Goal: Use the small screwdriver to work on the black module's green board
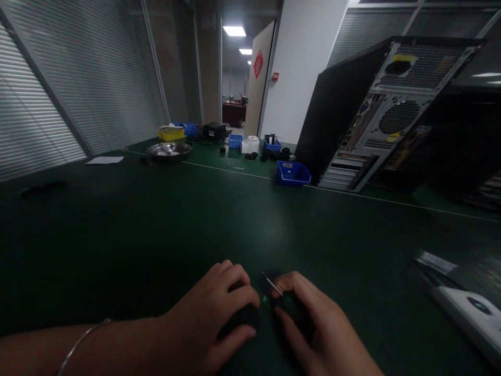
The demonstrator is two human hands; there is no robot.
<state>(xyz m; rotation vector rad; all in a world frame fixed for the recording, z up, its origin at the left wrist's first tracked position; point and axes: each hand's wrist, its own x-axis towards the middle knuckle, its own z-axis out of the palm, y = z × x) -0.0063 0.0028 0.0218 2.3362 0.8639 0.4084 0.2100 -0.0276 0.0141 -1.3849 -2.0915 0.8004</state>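
My left hand [225, 308] is low in the middle of the view, its fingers and thumb curled round a dark object [240, 318] that mostly hides under the palm. Just to its right, my right hand [309, 318] is closed on a thin metal tool [272, 283]. The tool's slim, shiny shaft points up and left from between thumb and index finger; the rest of it lies in shadow inside the hand. A small gap separates the two hands, close over the dark green table [176, 224]. A thin bracelet circles the left wrist.
A blue bin [293, 173] stands ahead beside a tilted-looking computer tower [376, 109]. Further left are a metal bowl [169, 151], a yellow bin [171, 134] and a white paper [105, 160]. A white device [469, 313] lies at the right. Several black parts sit at the back.
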